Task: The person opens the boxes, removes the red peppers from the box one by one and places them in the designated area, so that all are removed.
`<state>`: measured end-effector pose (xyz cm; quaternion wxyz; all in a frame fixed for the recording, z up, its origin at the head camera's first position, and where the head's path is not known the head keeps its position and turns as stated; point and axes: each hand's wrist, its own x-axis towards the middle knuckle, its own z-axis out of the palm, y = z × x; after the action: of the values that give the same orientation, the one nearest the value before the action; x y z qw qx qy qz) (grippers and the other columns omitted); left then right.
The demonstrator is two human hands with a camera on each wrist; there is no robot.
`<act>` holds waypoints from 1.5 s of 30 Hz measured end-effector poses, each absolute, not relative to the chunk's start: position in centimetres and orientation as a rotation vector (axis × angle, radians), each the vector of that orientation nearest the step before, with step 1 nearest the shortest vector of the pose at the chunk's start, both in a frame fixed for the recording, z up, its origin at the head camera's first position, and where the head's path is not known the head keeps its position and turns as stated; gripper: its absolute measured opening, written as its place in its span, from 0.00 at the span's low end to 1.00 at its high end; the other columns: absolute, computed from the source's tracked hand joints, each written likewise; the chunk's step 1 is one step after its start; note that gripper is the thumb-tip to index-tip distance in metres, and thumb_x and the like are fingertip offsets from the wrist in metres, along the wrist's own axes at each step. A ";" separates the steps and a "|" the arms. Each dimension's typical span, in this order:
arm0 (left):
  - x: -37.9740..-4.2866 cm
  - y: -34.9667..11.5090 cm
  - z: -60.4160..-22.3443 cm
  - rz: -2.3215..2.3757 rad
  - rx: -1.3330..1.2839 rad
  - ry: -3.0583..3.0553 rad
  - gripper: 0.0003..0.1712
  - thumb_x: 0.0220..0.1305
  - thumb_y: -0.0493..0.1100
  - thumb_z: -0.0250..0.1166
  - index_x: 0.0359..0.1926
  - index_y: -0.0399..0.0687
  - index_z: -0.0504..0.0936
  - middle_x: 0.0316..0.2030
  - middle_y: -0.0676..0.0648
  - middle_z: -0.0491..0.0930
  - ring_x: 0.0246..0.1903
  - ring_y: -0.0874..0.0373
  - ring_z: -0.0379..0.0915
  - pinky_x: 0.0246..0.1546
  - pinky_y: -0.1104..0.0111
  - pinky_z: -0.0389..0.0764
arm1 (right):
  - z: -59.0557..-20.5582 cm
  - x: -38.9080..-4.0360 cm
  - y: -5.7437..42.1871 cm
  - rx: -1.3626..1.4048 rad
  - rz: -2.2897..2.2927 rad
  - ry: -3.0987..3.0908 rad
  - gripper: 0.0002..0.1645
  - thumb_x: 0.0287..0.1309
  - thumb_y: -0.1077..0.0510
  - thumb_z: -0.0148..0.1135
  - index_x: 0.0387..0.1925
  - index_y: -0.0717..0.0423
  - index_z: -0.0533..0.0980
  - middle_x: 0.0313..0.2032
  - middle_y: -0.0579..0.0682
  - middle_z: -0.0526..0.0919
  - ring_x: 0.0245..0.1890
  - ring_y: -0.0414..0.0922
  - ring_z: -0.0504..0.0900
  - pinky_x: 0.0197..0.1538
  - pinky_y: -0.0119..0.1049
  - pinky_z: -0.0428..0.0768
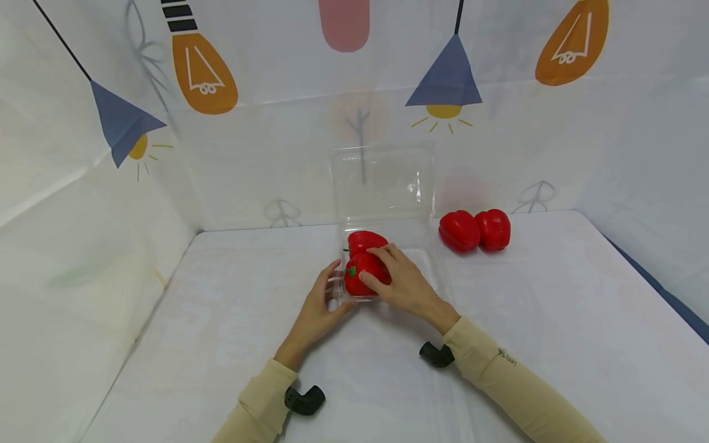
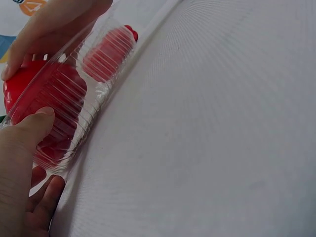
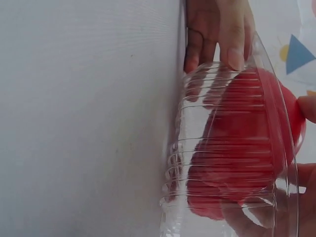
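Note:
A clear plastic clamshell container [image 1: 426, 264] stands on the white table, its lid [image 1: 382, 184] raised at the back. Two red bell peppers are in its left half, one behind [image 1: 365, 239] and one in front [image 1: 359, 278]. My right hand [image 1: 408, 284] grips the front pepper from above and the right, thumb near its green stem. My left hand [image 1: 314, 315] holds the container's front left corner. In the left wrist view, the left thumb [image 2: 39, 123] presses the ribbed front wall. The right wrist view shows the front pepper [image 3: 242, 133] through that wall.
Two more red bell peppers, a left one [image 1: 460, 231] and a right one [image 1: 494, 229], lie side by side right of the container. Behind the table hangs a white cloth [image 1: 266, 160] printed with lamps and bulbs.

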<state>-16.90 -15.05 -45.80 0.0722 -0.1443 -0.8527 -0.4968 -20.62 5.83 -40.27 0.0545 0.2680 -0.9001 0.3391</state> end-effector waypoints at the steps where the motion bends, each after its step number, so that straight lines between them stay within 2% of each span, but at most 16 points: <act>1: -16.9 -15.0 -45.8 -1.492 -0.431 -2.564 0.49 0.53 0.46 0.71 0.71 0.57 0.53 0.59 0.53 0.69 0.58 0.57 0.69 0.55 0.63 0.78 | -40.3 -20.7 5.9 0.810 1.050 -2.738 0.34 0.58 0.42 0.59 0.62 0.52 0.67 0.53 0.49 0.72 0.52 0.47 0.75 0.52 0.45 0.81; 12: -16.9 -15.1 -45.9 -1.499 -0.447 -2.551 0.49 0.54 0.47 0.71 0.71 0.60 0.53 0.60 0.52 0.68 0.58 0.56 0.69 0.55 0.64 0.78 | -39.9 -20.9 6.2 0.786 1.181 -2.781 0.35 0.63 0.40 0.52 0.65 0.52 0.65 0.53 0.51 0.72 0.52 0.48 0.74 0.53 0.46 0.80; 18: -16.8 -15.0 -45.9 -1.505 -0.422 -2.566 0.49 0.54 0.45 0.71 0.71 0.64 0.52 0.61 0.53 0.68 0.59 0.57 0.69 0.55 0.64 0.78 | -39.6 -21.1 6.3 0.738 1.289 -2.798 0.34 0.64 0.41 0.52 0.65 0.56 0.66 0.47 0.53 0.73 0.43 0.47 0.73 0.42 0.37 0.80; 24: -15.6 -14.3 -43.7 -1.522 -0.413 -2.554 0.48 0.53 0.38 0.71 0.71 0.51 0.54 0.61 0.44 0.69 0.58 0.48 0.70 0.55 0.57 0.77 | -39.6 -21.3 6.4 0.730 1.294 -2.802 0.33 0.63 0.41 0.53 0.64 0.54 0.67 0.49 0.52 0.72 0.43 0.47 0.74 0.42 0.36 0.80; 27: -15.0 -14.0 -42.3 -1.506 -0.430 -2.559 0.47 0.54 0.36 0.70 0.71 0.44 0.55 0.60 0.41 0.69 0.58 0.46 0.70 0.54 0.58 0.78 | -39.6 -21.3 6.4 0.728 1.301 -2.793 0.33 0.63 0.40 0.53 0.63 0.53 0.67 0.49 0.52 0.73 0.43 0.48 0.74 0.43 0.36 0.80; 32: -14.9 -14.0 -42.1 -1.504 -0.438 -2.565 0.46 0.54 0.36 0.69 0.70 0.44 0.55 0.60 0.41 0.69 0.57 0.46 0.70 0.55 0.58 0.78 | -39.5 -21.2 6.6 0.725 1.327 -2.785 0.33 0.63 0.40 0.52 0.63 0.52 0.67 0.50 0.50 0.76 0.46 0.48 0.77 0.45 0.38 0.82; 37: -15.9 -14.4 -44.1 -1.527 -0.432 -2.544 0.48 0.53 0.38 0.71 0.71 0.53 0.54 0.59 0.44 0.70 0.58 0.48 0.70 0.55 0.56 0.77 | -39.2 -21.1 7.0 0.713 1.359 -2.777 0.32 0.63 0.39 0.52 0.62 0.52 0.68 0.51 0.50 0.77 0.46 0.47 0.78 0.46 0.39 0.82; 41: -16.7 -14.8 -45.8 -1.523 -0.423 -2.547 0.49 0.53 0.43 0.72 0.71 0.63 0.53 0.59 0.50 0.69 0.59 0.53 0.70 0.56 0.57 0.77 | -38.7 -21.1 7.6 0.714 1.392 -2.750 0.32 0.63 0.39 0.53 0.62 0.51 0.67 0.52 0.50 0.77 0.47 0.47 0.78 0.48 0.40 0.82; 45: -16.9 -14.9 -46.2 -1.524 -0.437 -2.539 0.49 0.53 0.48 0.71 0.70 0.65 0.53 0.59 0.53 0.69 0.58 0.55 0.70 0.56 0.59 0.77 | -38.4 -21.3 8.3 0.712 1.431 -2.742 0.33 0.62 0.37 0.52 0.62 0.49 0.66 0.53 0.49 0.77 0.49 0.47 0.78 0.50 0.41 0.82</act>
<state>-16.90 -14.90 -46.15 0.0741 -0.1457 -0.8458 -0.5078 -21.31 8.30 -38.41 -0.0161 0.2242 -0.8639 0.4508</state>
